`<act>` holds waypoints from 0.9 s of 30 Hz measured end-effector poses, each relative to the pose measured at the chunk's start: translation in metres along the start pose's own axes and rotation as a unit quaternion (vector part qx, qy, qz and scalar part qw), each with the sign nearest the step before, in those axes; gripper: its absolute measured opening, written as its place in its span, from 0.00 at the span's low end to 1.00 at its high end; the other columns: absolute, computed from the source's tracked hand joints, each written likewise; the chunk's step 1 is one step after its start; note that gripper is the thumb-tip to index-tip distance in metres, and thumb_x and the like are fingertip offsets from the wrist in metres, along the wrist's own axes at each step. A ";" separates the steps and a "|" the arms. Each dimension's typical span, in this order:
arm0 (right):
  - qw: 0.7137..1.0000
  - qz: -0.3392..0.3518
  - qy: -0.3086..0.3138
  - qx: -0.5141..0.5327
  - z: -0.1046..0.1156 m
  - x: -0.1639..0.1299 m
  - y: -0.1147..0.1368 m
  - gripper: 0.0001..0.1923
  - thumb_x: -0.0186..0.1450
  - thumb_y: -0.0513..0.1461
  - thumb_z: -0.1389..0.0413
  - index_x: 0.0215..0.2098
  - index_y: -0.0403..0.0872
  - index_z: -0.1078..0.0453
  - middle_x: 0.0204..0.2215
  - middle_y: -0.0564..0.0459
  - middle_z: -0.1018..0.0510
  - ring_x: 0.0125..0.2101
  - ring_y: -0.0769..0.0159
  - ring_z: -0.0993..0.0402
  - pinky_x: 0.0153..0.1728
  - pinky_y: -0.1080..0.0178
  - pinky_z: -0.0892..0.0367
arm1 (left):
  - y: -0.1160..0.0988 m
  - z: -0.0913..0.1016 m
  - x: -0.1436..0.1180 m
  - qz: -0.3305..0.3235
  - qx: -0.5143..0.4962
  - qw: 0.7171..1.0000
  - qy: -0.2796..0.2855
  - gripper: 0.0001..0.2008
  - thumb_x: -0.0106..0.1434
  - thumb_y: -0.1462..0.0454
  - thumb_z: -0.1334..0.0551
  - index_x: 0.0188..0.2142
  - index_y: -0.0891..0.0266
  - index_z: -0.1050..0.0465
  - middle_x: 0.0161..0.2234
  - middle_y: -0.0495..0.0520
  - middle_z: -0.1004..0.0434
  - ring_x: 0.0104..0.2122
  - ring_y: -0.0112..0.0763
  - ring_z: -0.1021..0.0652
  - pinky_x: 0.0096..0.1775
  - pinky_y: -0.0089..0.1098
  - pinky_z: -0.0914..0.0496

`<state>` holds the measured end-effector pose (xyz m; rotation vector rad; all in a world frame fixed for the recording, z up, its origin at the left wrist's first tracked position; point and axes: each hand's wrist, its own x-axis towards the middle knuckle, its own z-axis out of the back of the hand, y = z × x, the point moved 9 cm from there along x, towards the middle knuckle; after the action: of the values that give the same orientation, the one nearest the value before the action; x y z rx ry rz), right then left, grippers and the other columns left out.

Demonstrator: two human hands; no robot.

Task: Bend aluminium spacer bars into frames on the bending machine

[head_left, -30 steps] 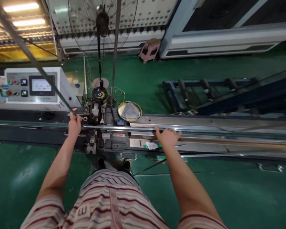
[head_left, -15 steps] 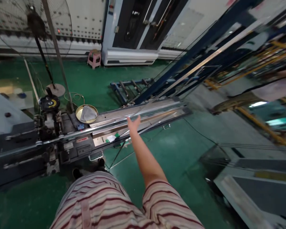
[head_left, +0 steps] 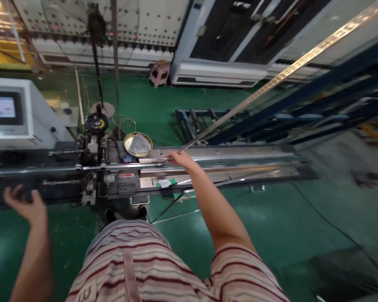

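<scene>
My right hand (head_left: pixel 180 159) is over the rail of a long bench machine, fingers pointing left and drawn together at the low end of a perforated metal strip (head_left: pixel 271 84). That strip slopes up to the right; the exact grip is partly hidden by the hand. A thin metal bar (head_left: pixel 122 166) runs along the machine from the left through a clamp head (head_left: pixel 93 159). At the lower left, my left hand (head_left: pixel 27 205) hovers near the machine's front edge, fingers spread, holding nothing.
A round tin with a grey cloth (head_left: pixel 138 144) sits on the bench beside a black dial (head_left: pixel 96 122). A control screen (head_left: pixel 3 107) stands at left. Behind are a fan (head_left: pixel 96 25), a pink stool (head_left: pixel 159 73) and a blue roller frame (head_left: pixel 189 121).
My view has turned to the right-hand arm's left, so the scene shifts rightward. My left hand has come into view. My right hand's spread thumb and finger have drawn together.
</scene>
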<state>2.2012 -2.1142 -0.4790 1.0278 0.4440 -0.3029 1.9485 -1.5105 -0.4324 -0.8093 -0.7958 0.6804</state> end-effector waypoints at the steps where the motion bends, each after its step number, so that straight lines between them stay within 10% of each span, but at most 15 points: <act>1: 1.000 0.009 0.017 -0.004 -0.024 -0.002 0.010 0.18 0.69 0.41 0.52 0.41 0.41 0.22 0.36 0.45 0.18 0.36 0.64 0.22 0.32 0.69 0.30 | 0.015 0.009 -0.012 -0.013 -0.014 0.999 -0.026 0.35 0.62 0.65 0.38 0.65 0.46 0.48 0.62 0.53 0.35 0.62 0.40 0.33 0.61 0.50 0.36; 9: 0.993 0.059 0.094 -0.027 -0.219 -0.033 0.079 0.13 0.63 0.38 0.50 0.35 0.41 0.23 0.33 0.47 0.19 0.33 0.64 0.21 0.34 0.66 0.28 | 0.131 0.075 -0.037 0.049 -0.065 0.995 -0.063 0.25 0.64 0.61 0.38 0.59 0.60 0.35 0.54 0.62 0.29 0.56 0.39 0.27 0.57 0.40 0.32; 20: 0.958 0.208 0.139 -0.144 -0.447 -0.077 0.183 0.15 0.65 0.41 0.49 0.35 0.47 0.20 0.31 0.53 0.18 0.38 0.63 0.21 0.44 0.65 0.28 | 0.217 0.171 0.013 0.083 -0.066 0.990 -0.089 0.21 0.65 0.59 0.39 0.58 0.57 0.32 0.56 0.60 0.29 0.57 0.40 0.27 0.56 0.40 0.32; 27: 0.957 0.199 0.167 -0.130 -0.582 -0.101 0.242 0.15 0.66 0.42 0.48 0.38 0.46 0.20 0.31 0.52 0.19 0.38 0.63 0.21 0.46 0.63 0.27 | 0.230 0.187 0.076 -0.003 0.020 1.000 -0.023 0.18 0.66 0.60 0.39 0.55 0.60 0.29 0.53 0.62 0.27 0.56 0.42 0.29 0.58 0.44 0.34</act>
<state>2.0967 -1.4849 -0.5042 0.8853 0.5513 0.2908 1.7844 -1.2650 -0.5131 -0.7567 -0.8224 0.7107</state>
